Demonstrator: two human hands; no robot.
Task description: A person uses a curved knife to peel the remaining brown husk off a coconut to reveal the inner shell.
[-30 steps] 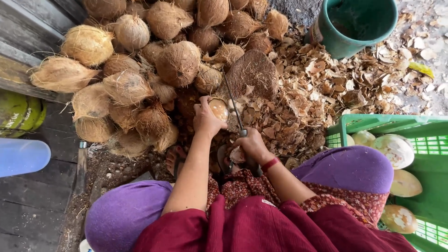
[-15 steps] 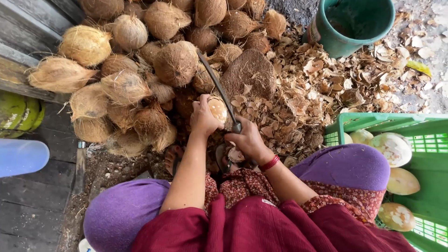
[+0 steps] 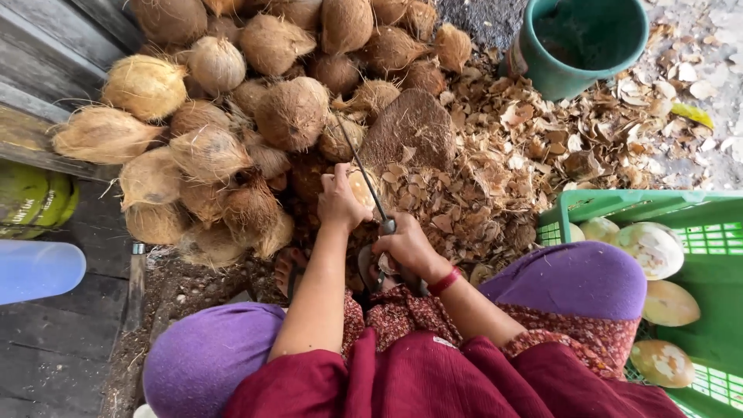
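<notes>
Our fingers on the left hand are wrapped around a small, round, pale brown coconut, holding it steady just in front of our knees, at the near edge of the big pile of hairy brown coconuts. The fingers of our right hand are clenched tight on the grip of a long, thin, dark metal blade, which slants up past the coconut toward the pile.

We think the coconut is hard and a bit heavy, and it will not squash. Its peeled side looks smooth, so it could slip or roll. It is best held from the far side and underneath, with fingers kept away from the blade's edge.

Dry brown husk chips cover the ground on the right. A dark green plastic bucket stands beyond them. A bright green plastic crate beside our right knee holds pale peeled coconuts.
</notes>
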